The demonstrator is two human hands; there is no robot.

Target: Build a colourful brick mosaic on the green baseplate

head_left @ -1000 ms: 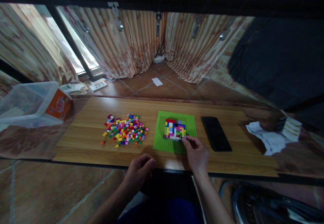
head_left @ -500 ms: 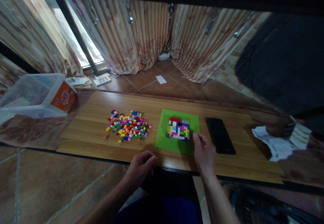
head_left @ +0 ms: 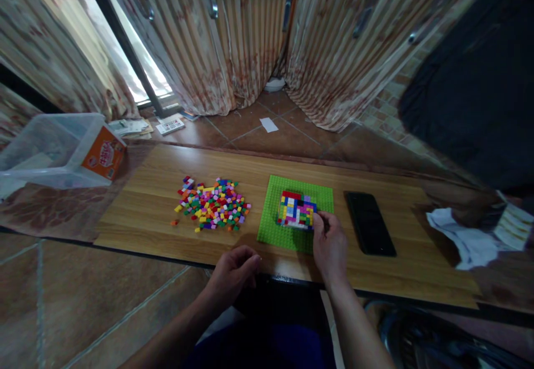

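A green baseplate point(head_left: 287, 235) lies on the wooden tabletop point(head_left: 146, 213) with a multicoloured block of small bricks point(head_left: 297, 210) built on it. My right hand point(head_left: 329, 244) rests on the plate's near right corner, its fingertips pinched against the right edge of the brick block. A loose pile of small coloured bricks point(head_left: 212, 204) is spread to the left of the plate. My left hand point(head_left: 234, 271) sits at the table's near edge, fingers curled in, and I cannot make out anything inside it.
A black phone point(head_left: 369, 223) lies flat right of the baseplate. Crumpled white paper point(head_left: 463, 238) sits at the far right. A clear plastic bin point(head_left: 45, 146) with an orange carton point(head_left: 102, 159) stands at the far left. Curtains and tiled floor lie beyond the table.
My right hand drew back from the brick block half a second ago and has returned to its right edge. The view has tilted slightly down. My left hand has barely moved.
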